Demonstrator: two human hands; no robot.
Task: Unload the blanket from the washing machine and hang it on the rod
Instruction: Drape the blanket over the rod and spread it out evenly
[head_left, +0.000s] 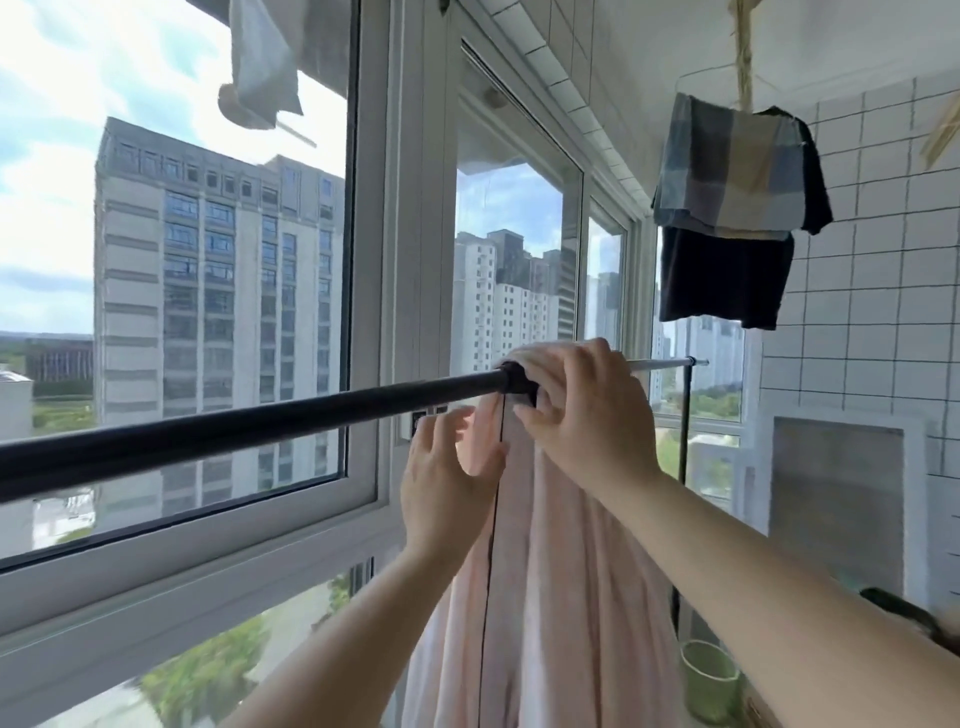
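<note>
A pale pink blanket (561, 561) with a thin dark edge line hangs draped over a black rod (249, 421) that runs from the lower left toward the right in front of the window. My right hand (587, 410) lies on top of the blanket where it folds over the rod, fingers curled on the fabric. My left hand (447, 478) is just below the rod, pinching the blanket's left edge. The rod's far part is silver (670, 363) and ends at an upright post. The washing machine is out of view.
Large windows (208, 291) stand directly behind the rod. A checked cloth and a dark garment (727, 218) hang overhead at the right. A white tiled wall (872, 291) closes the right side. A green pot (709, 680) sits low at the right.
</note>
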